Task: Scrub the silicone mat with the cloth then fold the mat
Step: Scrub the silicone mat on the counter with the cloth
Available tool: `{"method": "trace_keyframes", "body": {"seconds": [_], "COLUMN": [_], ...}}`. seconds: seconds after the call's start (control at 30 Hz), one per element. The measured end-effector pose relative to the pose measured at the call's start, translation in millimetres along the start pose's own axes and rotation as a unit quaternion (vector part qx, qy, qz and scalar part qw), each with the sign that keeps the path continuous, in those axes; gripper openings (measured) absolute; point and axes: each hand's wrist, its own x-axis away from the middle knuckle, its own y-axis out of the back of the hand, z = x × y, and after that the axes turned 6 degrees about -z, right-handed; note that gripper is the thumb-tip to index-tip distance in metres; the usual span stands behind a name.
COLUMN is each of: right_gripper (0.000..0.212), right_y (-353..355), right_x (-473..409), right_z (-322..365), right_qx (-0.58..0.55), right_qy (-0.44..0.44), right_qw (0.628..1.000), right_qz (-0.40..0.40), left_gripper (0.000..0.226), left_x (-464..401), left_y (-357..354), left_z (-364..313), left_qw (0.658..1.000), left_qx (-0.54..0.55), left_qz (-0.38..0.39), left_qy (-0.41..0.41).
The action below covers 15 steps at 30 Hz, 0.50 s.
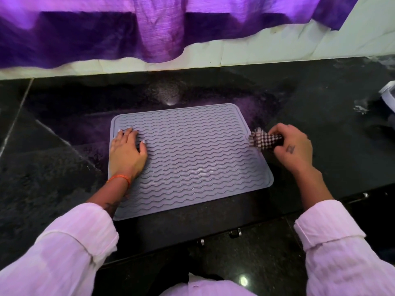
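A grey silicone mat (192,154) with wavy ridges lies flat on the black stone counter (320,116). My left hand (127,151) presses flat on the mat's left side, fingers straight. At the mat's right edge, my right hand (291,144) grips a bunched dark-and-white checked cloth (264,139). The cloth's free end touches the mat's right rim. Wet streaks shine on the mat near its front right.
A purple curtain (149,33) hangs over the white tiled wall (277,48) behind the counter. A white container (388,96) sits at the far right edge. Drawer handles (235,232) show below the counter's front edge.
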Motion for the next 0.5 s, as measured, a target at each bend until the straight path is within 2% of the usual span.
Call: {"method": "trace_keyframes", "body": {"seconds": [0.1,0.17,0.23,0.3,0.4,0.5], "right_gripper": [0.033,0.032,0.030,0.032,0.038,0.036], "right_y": [-2,-6,-10,-14,-24,-31], "right_x": [-1,0,2,7,17,22], "right_z": [8,17,25,28,26,28], "right_qx": [-0.153,-0.255,-0.307,-0.264,-0.103,0.030], "right_qy": [-0.074,-0.122,-0.142,-0.095,0.043,0.133], "right_qw": [0.985,0.959,0.940,0.957,0.988,0.987], "right_qz": [0.000,0.024,0.042,0.071,0.103,0.089], "left_gripper": [0.048,0.048,0.047,0.047,0.047,0.047], "left_x": [0,1,1,1,0,0], "left_y": [0,1,0,-1,-2,-2], "left_z": [0,0,0,1,3,3], "left_qw": [1.000,1.000,1.000,1.000,1.000,1.000], "left_qx": [0.000,0.003,0.004,0.006,0.006,0.008], "left_qz": [0.001,0.001,0.001,-0.001,0.000,0.002], "left_qy": [0.000,0.001,0.002,0.000,0.000,0.003]}}
